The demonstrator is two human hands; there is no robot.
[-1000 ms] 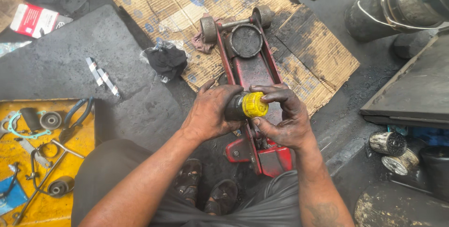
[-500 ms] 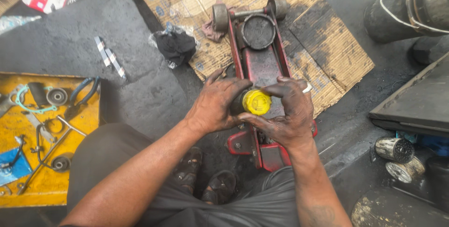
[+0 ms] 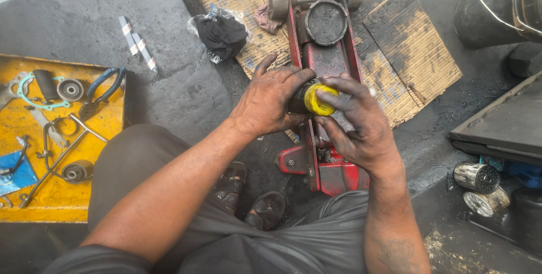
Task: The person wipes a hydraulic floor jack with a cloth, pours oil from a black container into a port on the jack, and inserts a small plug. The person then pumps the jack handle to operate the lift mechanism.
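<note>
Left hand (image 3: 270, 103) wraps the dark cylindrical bushing (image 3: 299, 98); right hand (image 3: 354, 129) fingertips pinch its yellow ribbed plastic end (image 3: 317, 100). Red steel floor jack (image 3: 323, 65) directly beneath both.

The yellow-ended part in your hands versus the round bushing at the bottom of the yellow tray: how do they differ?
The part in hand shows a bright yellow ribbed end; the tray bushing is all dark. The part in hand is gripped by the left hand, with right hand fingertips on its yellow face; the tray bushing lies loose on the yellow tray, untouched. Both are short, dark-bodied cylinders.
</note>
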